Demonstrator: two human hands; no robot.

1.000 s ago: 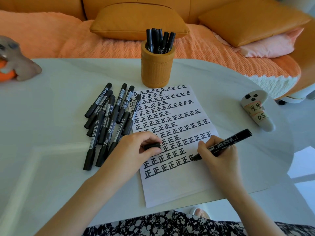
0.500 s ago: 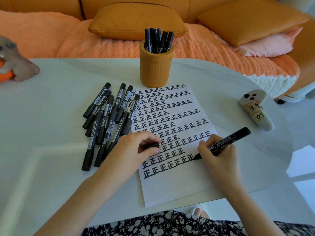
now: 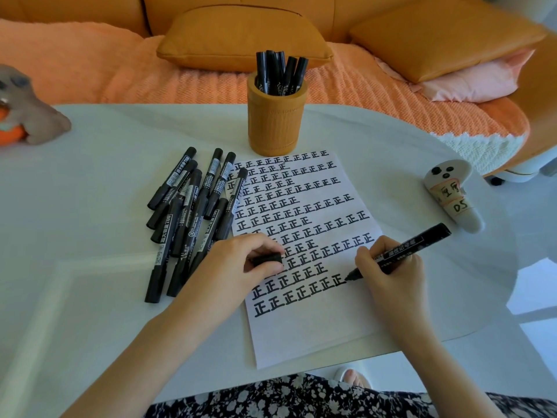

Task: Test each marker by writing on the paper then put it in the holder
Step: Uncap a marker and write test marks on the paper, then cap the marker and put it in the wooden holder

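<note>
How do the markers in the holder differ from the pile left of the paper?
The holder markers stand upright inside the orange holder; the pile markers lie flat on the table, overlapping. Holder markers sit behind the paper; the pile sits along its left edge. Both sets are black.

The right hand [image 3: 391, 273] has drawn the marker [image 3: 401, 251] tip slightly toward the paper's [image 3: 301, 336] right edge, just off the last 正 [image 3: 337, 280] (which now looks complete) in the second-lowest row.
</note>
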